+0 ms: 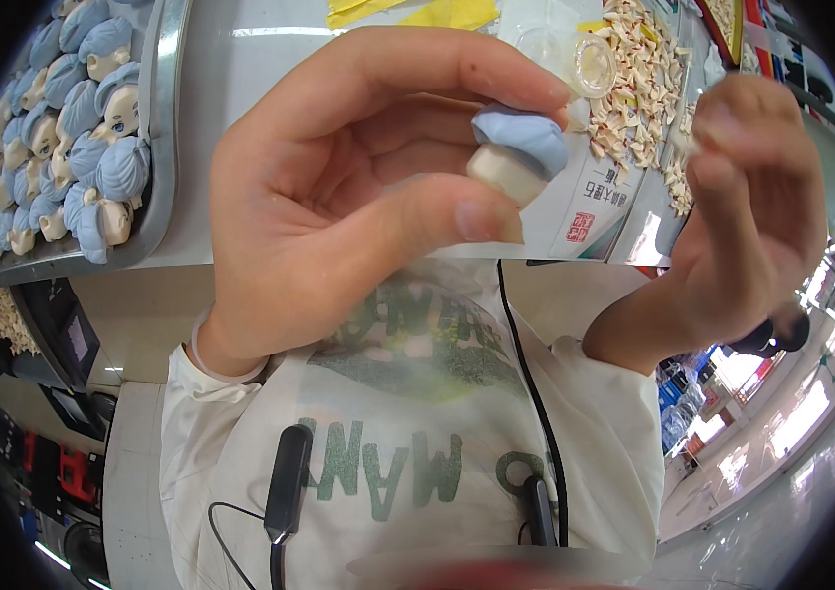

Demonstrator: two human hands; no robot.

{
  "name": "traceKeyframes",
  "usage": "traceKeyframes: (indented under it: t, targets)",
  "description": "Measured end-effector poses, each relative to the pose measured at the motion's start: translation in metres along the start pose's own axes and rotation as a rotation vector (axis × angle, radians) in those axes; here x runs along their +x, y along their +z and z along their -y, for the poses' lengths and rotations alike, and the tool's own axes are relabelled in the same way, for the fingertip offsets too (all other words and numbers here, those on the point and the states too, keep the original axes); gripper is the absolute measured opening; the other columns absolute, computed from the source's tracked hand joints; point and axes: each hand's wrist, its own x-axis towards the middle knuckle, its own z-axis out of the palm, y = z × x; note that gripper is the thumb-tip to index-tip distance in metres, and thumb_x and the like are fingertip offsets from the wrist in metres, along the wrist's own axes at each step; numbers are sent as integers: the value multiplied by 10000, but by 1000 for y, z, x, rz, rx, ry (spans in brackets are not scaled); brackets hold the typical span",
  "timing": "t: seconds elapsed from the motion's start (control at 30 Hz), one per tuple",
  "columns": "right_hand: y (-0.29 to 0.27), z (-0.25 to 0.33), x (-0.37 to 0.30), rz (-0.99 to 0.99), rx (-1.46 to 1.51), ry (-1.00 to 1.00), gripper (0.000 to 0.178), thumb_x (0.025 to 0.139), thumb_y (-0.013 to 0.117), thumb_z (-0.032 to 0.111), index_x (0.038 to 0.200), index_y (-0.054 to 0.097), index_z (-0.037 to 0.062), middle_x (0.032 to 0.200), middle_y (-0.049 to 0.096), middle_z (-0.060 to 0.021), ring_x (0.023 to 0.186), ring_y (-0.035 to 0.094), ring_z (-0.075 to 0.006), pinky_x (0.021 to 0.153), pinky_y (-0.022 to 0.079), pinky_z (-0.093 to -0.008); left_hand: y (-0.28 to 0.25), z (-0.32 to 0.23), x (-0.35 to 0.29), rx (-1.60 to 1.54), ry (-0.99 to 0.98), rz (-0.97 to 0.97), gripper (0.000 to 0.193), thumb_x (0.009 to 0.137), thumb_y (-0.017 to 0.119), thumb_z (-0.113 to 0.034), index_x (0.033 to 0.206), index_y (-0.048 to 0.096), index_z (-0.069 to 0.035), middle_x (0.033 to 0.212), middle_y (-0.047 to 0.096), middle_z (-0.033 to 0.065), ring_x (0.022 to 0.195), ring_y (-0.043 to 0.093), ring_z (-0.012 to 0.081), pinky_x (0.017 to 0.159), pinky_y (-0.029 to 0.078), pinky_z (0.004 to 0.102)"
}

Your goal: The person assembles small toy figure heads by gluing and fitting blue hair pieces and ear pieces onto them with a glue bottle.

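My left hand point(309, 187) is closed on a small doll head point(520, 147) with light blue moulded hair and a cream underside. Thumb and fingertips grip it from either side, above the table's near edge. Off to the right, my raised right hand point(761, 211) has its thumb and index finger pinched together, apart from the doll head. Motion blurs those fingertips, so whatever they hold cannot be made out. Just beyond the doll head lies a heap of small cream, pointed pieces point(638, 88), some with red marks. A clear round plastic cup point(592, 67) stands beside that heap.
At the left, a metal tray point(170, 98) is filled with many similar blue-haired doll heads point(73, 128). Yellow strips point(447, 14) lie along the table's far side. A white printed board point(555, 226) sits under the cream pieces. A black cable point(525, 364) hangs down my front.
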Motion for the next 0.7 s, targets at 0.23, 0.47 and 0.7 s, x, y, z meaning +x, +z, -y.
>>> traceKeyframes:
  t: [0.23, 0.47, 0.7]
  targets:
    - [26, -7, -26, 51, 442, -99, 193, 718, 632, 117, 802, 510, -6, 792, 492, -129, 696, 461, -168, 638, 370, -253, -6, 1, -3, 319, 171, 78, 505, 687, 692, -252, 1037, 465, 32, 979, 542, 179, 840, 567, 221, 750, 461, 298]
    - [37, 0, -32, -6, 287, -112, 195, 653, 664, -12, 766, 505, -10, 777, 495, -113, 674, 451, -125, 628, 349, -201, -16, 5, 0, 306, 216, 195, 453, 687, 692, -230, 1002, 498, 31, 960, 546, 176, 833, 565, 212, 750, 454, 288]
    - [48, -1, -36, -83, 285, -166, 227, 609, 687, -41, 729, 500, 7, 772, 499, -106, 637, 449, -114, 590, 356, -192, -15, 5, -2, 337, 298, 182, 378, 684, 684, -131, 975, 519, 46, 920, 550, 165, 855, 563, 223, 729, 452, 270]
